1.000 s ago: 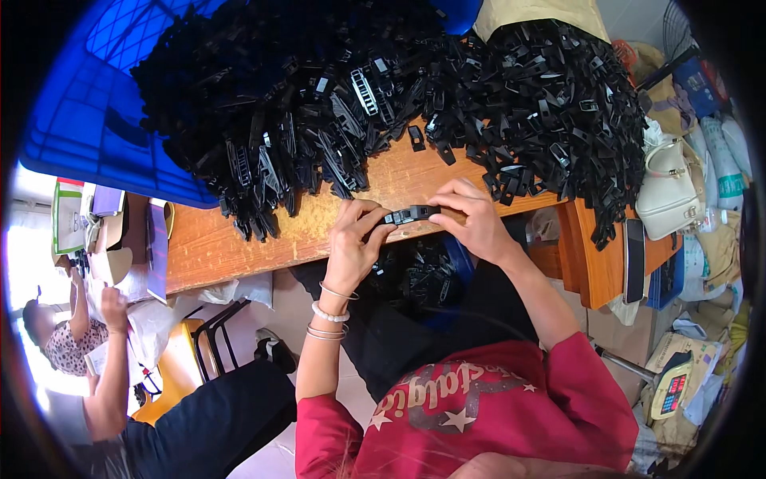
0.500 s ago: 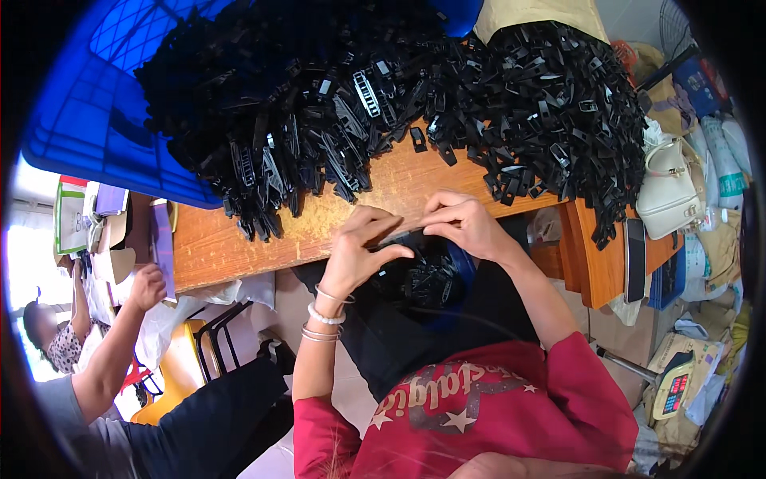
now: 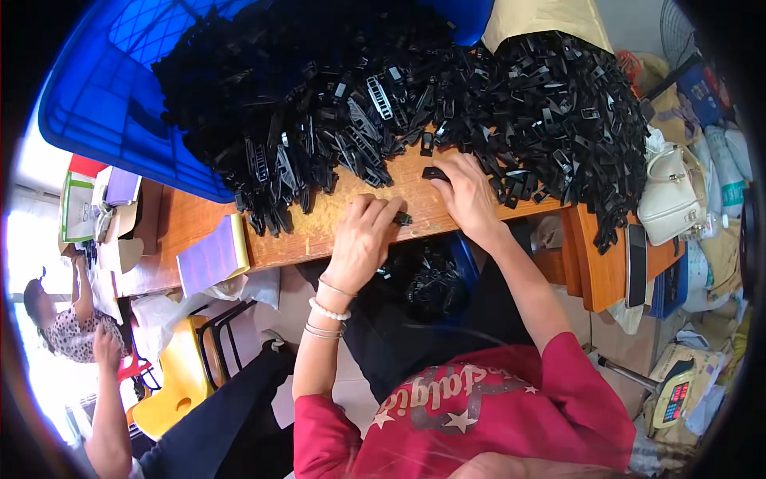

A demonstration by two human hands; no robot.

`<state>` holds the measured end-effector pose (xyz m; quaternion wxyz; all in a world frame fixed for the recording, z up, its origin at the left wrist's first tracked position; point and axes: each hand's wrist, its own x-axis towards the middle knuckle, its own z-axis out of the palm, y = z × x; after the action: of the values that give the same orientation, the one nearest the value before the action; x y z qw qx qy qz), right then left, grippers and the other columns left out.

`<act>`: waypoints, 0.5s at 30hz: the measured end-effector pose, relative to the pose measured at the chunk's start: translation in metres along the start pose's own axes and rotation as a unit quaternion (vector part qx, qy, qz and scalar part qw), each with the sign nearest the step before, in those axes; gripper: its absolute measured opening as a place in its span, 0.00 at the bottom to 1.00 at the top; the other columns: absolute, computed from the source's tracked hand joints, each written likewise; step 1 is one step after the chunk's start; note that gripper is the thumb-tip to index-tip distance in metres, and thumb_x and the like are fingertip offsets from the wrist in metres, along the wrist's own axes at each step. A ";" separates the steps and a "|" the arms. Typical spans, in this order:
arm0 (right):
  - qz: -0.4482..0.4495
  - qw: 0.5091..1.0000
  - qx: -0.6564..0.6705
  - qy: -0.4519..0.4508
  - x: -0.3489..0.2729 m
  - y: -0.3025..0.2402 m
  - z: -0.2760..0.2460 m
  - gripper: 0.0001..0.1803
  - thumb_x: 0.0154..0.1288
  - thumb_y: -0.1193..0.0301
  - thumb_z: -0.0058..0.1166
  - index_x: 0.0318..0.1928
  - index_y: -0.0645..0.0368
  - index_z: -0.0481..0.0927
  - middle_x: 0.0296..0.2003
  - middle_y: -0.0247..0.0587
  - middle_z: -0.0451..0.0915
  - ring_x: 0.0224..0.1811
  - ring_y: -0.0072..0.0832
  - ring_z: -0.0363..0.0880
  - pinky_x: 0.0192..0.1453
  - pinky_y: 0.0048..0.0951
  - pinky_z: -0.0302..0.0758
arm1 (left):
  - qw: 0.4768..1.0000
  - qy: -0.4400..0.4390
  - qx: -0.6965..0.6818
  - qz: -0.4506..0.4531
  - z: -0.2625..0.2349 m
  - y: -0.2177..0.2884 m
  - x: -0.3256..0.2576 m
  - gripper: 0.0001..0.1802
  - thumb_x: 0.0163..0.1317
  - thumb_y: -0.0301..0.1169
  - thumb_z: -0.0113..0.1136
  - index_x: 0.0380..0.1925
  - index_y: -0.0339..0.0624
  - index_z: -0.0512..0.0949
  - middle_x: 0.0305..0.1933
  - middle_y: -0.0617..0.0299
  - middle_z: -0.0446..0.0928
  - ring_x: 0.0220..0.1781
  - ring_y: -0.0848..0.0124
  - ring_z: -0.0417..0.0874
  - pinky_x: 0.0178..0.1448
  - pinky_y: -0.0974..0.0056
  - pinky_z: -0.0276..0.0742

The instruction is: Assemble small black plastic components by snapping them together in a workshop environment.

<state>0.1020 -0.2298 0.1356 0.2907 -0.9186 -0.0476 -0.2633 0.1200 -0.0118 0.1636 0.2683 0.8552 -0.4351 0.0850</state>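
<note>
A big heap of black plastic parts (image 3: pixel 319 104) covers the far side of the wooden table (image 3: pixel 319 231), and a second heap (image 3: pixel 558 120) lies to its right. My left hand (image 3: pixel 361 243) rests on the table's near edge and pinches a small black part (image 3: pixel 404 217) at its fingertips. Further in, my right hand (image 3: pixel 469 198) sits at the foot of the right heap with its fingertips closed on another black part (image 3: pixel 435 172). Below the table edge, between my arms, a blue bin (image 3: pixel 431 279) holds more black parts.
A blue plastic crate (image 3: pixel 104 104) lies under the left heap. A purple-and-yellow pad (image 3: pixel 211 255) and cardboard boxes (image 3: pixel 120 223) sit at the table's left end. A white handbag (image 3: pixel 666 199) and a phone (image 3: pixel 634 263) are at the right. Another person (image 3: pixel 72 327) sits lower left by a yellow chair (image 3: pixel 171 375).
Both hands held one part together at the table edge, dipped over the lap bin, then moved up onto the table. My right hand has reached to the right heap.
</note>
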 end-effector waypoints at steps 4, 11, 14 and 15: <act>0.097 0.990 0.063 -0.075 -0.007 -0.008 -0.012 0.14 0.59 0.73 0.64 0.45 0.68 0.82 0.38 0.51 0.78 0.38 0.43 0.78 0.46 0.39 0.75 | 0.992 0.096 -0.028 -0.074 0.000 -0.004 0.001 0.19 0.49 0.21 0.67 0.44 0.35 0.78 0.41 0.54 0.75 0.47 0.53 0.73 0.52 0.55 0.72; 0.106 0.963 0.210 -0.133 -0.027 -0.024 -0.016 0.14 0.62 0.77 0.62 0.48 0.69 0.82 0.33 0.41 0.77 0.33 0.27 0.75 0.38 0.27 0.72 | 0.984 0.091 -0.104 -0.110 0.008 -0.012 -0.008 0.11 0.50 0.22 0.69 0.35 0.34 0.82 0.38 0.56 0.76 0.43 0.56 0.74 0.48 0.57 0.73; 0.115 0.961 0.227 -0.109 -0.030 -0.023 -0.016 0.13 0.62 0.77 0.62 0.47 0.69 0.82 0.32 0.41 0.78 0.32 0.27 0.75 0.37 0.27 0.72 | 0.982 0.094 -0.117 -0.114 0.008 -0.012 -0.008 0.11 0.50 0.22 0.70 0.35 0.33 0.82 0.38 0.55 0.76 0.43 0.56 0.74 0.47 0.57 0.73; 0.112 0.961 0.235 -0.091 -0.030 -0.025 -0.016 0.13 0.62 0.77 0.62 0.46 0.68 0.82 0.32 0.41 0.78 0.32 0.27 0.75 0.37 0.27 0.72 | 0.983 0.095 -0.112 -0.112 0.007 -0.012 -0.008 0.12 0.50 0.23 0.70 0.35 0.33 0.82 0.38 0.55 0.76 0.43 0.56 0.74 0.47 0.57 0.73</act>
<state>0.0635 -0.2164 0.1440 0.5208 -0.8438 -0.0311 -0.1256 0.1241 -0.0043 0.1497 0.4108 0.8510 -0.3157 0.0859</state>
